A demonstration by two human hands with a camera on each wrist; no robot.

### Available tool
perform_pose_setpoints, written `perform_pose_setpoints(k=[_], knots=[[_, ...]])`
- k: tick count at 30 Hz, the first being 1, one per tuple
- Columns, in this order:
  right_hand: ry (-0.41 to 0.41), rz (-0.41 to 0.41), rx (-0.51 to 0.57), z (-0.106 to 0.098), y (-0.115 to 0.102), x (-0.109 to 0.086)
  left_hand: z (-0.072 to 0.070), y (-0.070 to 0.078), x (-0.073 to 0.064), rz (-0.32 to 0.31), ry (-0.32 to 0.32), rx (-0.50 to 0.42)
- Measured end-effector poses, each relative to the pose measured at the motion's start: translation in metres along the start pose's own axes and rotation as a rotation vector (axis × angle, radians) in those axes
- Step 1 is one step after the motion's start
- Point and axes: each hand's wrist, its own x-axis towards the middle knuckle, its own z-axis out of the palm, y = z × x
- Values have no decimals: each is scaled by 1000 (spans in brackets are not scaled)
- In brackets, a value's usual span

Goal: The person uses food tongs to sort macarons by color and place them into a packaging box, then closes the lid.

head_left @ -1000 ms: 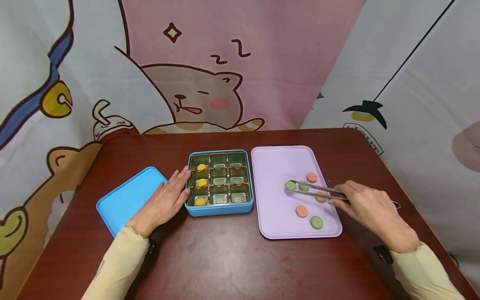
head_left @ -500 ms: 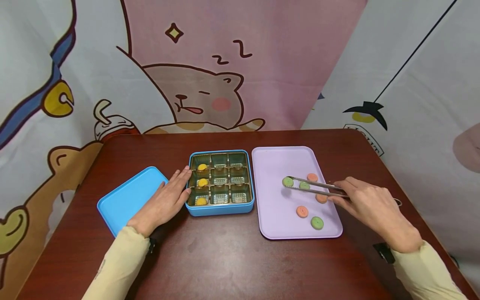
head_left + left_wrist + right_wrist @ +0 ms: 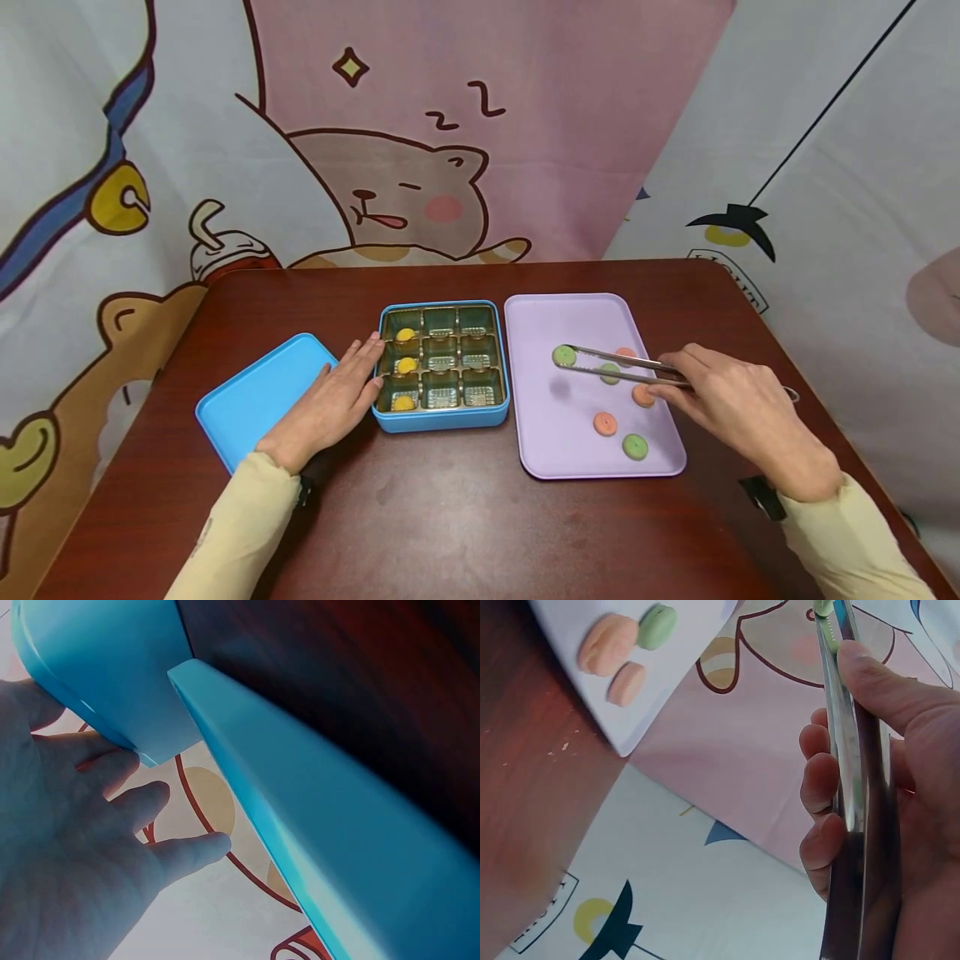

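My right hand (image 3: 738, 412) grips metal tongs (image 3: 630, 376), thumb on one side and curled fingers on the other in the right wrist view. A green macaron (image 3: 564, 356) is pinched between the tong tips, raised above the lilac tray (image 3: 536, 450) with its shadow below. On that tray lie other macarons, green (image 3: 634, 447) and orange (image 3: 605, 424); the tongs partly cover some. My left hand (image 3: 330, 408) rests with extended fingers against the left side of the blue box (image 3: 442, 419). Three yellow pieces (image 3: 406, 365) sit in the left column of its gold divided insert.
A blue lid (image 3: 262, 392) lies on the brown table (image 3: 450, 517), partly under my left forearm. The box and tray stand side by side with a narrow gap. A cartoon-printed cloth (image 3: 585, 125) hangs behind the table.
The right hand has moved the tongs and the green macaron a little left and upward, off the tray's surface. The left hand has stayed against the box.
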Motion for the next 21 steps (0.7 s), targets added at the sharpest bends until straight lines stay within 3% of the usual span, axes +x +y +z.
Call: perform_pose_setpoints(k=[11,21], knots=[[47,-37,51,-3,-14,16,-1,-1,1,0,-4,4],[88,-139,87,3,-33,33,0,0,1,-1,-5,4]])
